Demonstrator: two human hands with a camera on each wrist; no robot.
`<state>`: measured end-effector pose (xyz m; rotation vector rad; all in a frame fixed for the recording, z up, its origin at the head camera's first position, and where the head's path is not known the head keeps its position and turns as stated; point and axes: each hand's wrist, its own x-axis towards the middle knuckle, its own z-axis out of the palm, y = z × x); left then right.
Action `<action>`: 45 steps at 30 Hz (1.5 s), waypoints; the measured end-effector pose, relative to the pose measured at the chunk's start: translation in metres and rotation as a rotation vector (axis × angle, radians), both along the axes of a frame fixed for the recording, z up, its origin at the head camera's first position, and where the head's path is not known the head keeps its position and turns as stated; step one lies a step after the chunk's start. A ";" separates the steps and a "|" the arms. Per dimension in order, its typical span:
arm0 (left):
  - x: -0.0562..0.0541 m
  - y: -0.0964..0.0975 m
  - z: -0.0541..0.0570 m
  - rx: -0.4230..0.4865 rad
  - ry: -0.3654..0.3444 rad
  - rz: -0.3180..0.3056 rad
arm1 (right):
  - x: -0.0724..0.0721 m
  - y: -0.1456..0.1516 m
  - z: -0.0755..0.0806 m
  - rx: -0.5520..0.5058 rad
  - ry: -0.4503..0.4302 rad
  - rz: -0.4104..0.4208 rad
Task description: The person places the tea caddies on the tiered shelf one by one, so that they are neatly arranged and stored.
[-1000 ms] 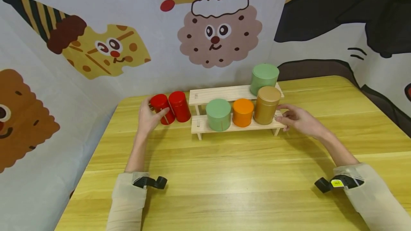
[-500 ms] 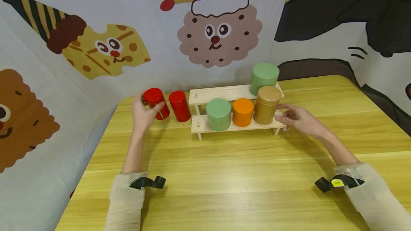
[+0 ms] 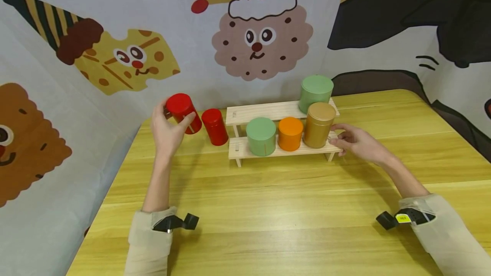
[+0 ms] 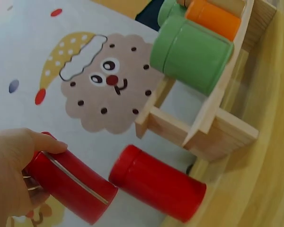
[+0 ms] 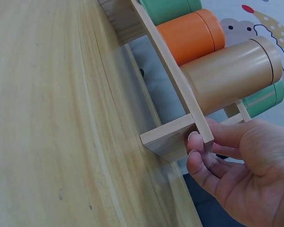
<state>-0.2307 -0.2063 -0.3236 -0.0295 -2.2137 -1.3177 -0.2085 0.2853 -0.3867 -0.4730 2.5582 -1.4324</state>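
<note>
My left hand (image 3: 166, 133) grips a red canister (image 3: 183, 112), thumb across its front, raised at the table's back left. A pale seam runs down this canister's side in the left wrist view. Just right of it a second red canister (image 3: 215, 127) stands on the table. My right hand (image 3: 358, 143) pinches the right end of the lower step of a two-tier wooden rack (image 3: 245, 152). On that step are a green canister (image 3: 261, 137), a small orange canister (image 3: 290, 134) and a tall gold canister (image 3: 319, 126). Another green canister (image 3: 316, 93) stands on the upper step, at its right end.
A wood-grain table (image 3: 268, 208) lies under everything. Behind it hangs a white cloth (image 3: 184, 67) printed with cartoon biscuits and cheese, close to the table's back edge. The upper step's left part (image 3: 261, 112) is bare wood.
My left hand has lifted the red canister and moved it back and to the left, away from the other red canister. The right hand stays on the rack.
</note>
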 end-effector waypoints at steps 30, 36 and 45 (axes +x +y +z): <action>0.007 0.074 0.025 0.088 0.170 -0.180 | -0.002 0.002 -0.002 0.017 -0.013 -0.010; 0.004 0.090 0.025 0.099 0.147 -0.215 | -0.003 0.002 -0.003 0.014 -0.016 -0.008; 0.000 0.111 0.022 0.102 0.135 -0.238 | -0.001 0.001 -0.001 0.006 -0.015 -0.002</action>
